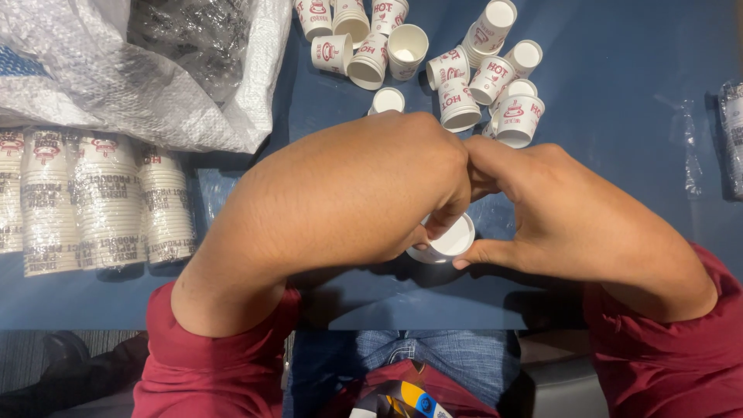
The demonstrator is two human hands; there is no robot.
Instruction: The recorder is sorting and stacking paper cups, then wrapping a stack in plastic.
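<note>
A small white paper cup (pixel 449 241) lies between both hands over the blue table (pixel 619 77), only its rim and base showing. My left hand (pixel 364 190) curls over it from the left, fingers closed on the cup. From the right, my right hand (pixel 557 209) meets it, thumb under the cup's edge and fingers touching the left hand's fingers. Both forearms wear dark red sleeves.
Several loose white paper cups with red print (pixel 457 66) lie scattered at the far side of the table. Wrapped stacks of cups (pixel 93 201) lie at the left. A white woven sack (pixel 155 70) with plastic sits at the upper left. Clear wrappers (pixel 689 147) lie at the right.
</note>
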